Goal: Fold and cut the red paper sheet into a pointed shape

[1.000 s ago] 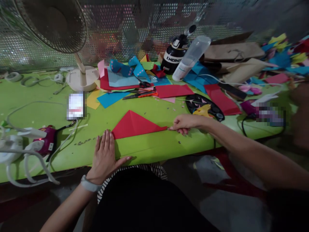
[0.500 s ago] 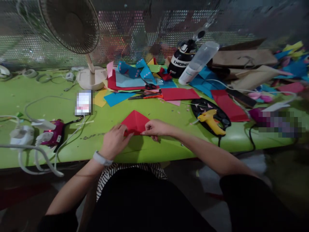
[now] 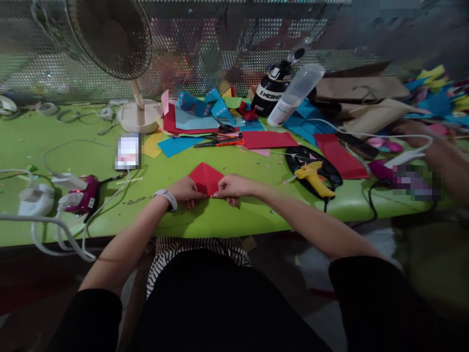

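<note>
In the head view, the left hand point(image 3: 186, 189) and right hand point(image 3: 233, 187) pinch the lower edges of folded red paper point(image 3: 204, 177) on the desk point(image 3: 223, 220). Likely light and easily creased, it suits an edge hold. A black tray point(image 3: 332, 172) carries pink scraps point(image 3: 302, 158) and a yellow glue gun point(image 3: 312, 174); the black bottle's point(image 3: 269, 93) contents are hidden.
</note>
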Demonstrator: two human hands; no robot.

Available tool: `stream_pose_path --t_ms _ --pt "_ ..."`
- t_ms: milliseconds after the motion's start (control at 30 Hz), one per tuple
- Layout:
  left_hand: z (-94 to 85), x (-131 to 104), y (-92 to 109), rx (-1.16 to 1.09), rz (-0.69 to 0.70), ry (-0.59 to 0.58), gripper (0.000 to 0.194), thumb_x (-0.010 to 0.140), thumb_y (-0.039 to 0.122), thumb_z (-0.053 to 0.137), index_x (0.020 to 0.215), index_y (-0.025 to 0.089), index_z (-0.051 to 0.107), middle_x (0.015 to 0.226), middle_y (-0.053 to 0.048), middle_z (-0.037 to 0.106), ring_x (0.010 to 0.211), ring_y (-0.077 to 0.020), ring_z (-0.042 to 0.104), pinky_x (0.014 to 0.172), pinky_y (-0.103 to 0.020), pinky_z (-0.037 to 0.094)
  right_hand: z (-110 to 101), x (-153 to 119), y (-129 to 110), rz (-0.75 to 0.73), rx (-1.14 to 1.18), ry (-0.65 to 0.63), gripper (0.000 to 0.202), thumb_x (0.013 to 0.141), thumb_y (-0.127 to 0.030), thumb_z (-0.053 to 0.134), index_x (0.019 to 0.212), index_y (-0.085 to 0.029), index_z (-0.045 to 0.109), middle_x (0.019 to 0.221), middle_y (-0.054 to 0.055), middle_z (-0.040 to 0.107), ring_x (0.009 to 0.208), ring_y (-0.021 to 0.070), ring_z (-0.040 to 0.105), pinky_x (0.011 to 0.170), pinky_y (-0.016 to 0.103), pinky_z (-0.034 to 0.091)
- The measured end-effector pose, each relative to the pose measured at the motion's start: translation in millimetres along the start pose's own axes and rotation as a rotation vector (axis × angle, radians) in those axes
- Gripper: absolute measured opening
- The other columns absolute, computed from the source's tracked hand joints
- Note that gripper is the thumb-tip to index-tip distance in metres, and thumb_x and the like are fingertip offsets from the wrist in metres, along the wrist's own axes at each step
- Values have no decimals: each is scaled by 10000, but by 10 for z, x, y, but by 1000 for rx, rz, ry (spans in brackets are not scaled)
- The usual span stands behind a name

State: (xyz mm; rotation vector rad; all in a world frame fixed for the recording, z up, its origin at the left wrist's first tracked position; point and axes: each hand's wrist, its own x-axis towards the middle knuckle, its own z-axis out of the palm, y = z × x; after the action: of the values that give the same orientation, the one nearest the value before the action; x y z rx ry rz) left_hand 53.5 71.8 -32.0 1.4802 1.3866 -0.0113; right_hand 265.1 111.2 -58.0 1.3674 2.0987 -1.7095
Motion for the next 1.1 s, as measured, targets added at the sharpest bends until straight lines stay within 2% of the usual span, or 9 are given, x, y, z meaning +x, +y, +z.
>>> stream_pose_path --t_ms 233,600,700,800,867,900,967,1000,1100 --pt "-189 -144 -172 70 -10 -23 443 738 540 667 509 167 598 459 -38 611 444 -139 560 521 -284 459 0 -17 -15 13 12 2 482 705 -566 753 615 -192 463 442 -31 592 384 98 583 399 195 453" --pt "-622 -679 -795 105 -211 35 500 688 642 667 521 180 572 439 -12 570 411 -121 518 483 -253 422 -6 1 2 -5 4 -27 459 740 -555 723 627 -197 458 458 -27 596 403 106 582 408 207 445" --pt "-634 -817 -875 160 -226 210 504 746 618 623 507 180 551 440 -23 570 416 -140 536 479 -268 434 13 -50 -52 0 -31 -7 406 804 -485 685 630 -198 457 473 -22 596 423 115 592 431 216 439" --pt "-427 -886 -780 233 -200 447 505 847 599 507 569 179 547 521 -40 609 507 -174 594 519 -288 441 62 -184 -158 -66 -219 97 346 845 -422 654 645 -193 490 502 -12 596 472 126 601 475 225 412" --pt "-188 -852 -658 336 -128 629 459 880 589 476 743 177 625 713 -72 683 666 -218 637 587 -320 451 114 -294 -220 -190 -481 257 271 855 -379 653 700 -183 549 609 16 640 562 143 611 520 243 388" --pt "-61 -809 -598 478 22 757 425 919 540 443 854 177 654 816 -88 704 728 -232 647 614 -338 462 143 -343 -236 -277 -631 341 215 867 -346 643 750 -177 582 702 39 668 630 157 618 550 256 385" --pt "155 -688 -512 542 193 733 287 945 417 466 1007 222 667 1033 -69 707 913 -224 650 737 -344 493 198 -410 -228 -470 -905 443 104 903 -249 593 853 -163 625 878 80 684 764 182 617 618 281 396" --pt "233 -619 -489 609 380 701 249 948 319 476 1094 223 653 1114 -78 693 992 -218 638 809 -352 500 223 -424 -206 -556 -1013 454 90 916 -194 559 892 -153 637 929 95 680 809 190 611 649 293 405" --pt "319 -443 -483 743 665 652 298 950 201 458 1207 214 608 1185 -89 670 1038 -204 630 877 -376 513 284 -408 -99 -692 -1236 457 193 915 -66 479 973 -116 656 963 121 672 845 204 590 686 321 423"
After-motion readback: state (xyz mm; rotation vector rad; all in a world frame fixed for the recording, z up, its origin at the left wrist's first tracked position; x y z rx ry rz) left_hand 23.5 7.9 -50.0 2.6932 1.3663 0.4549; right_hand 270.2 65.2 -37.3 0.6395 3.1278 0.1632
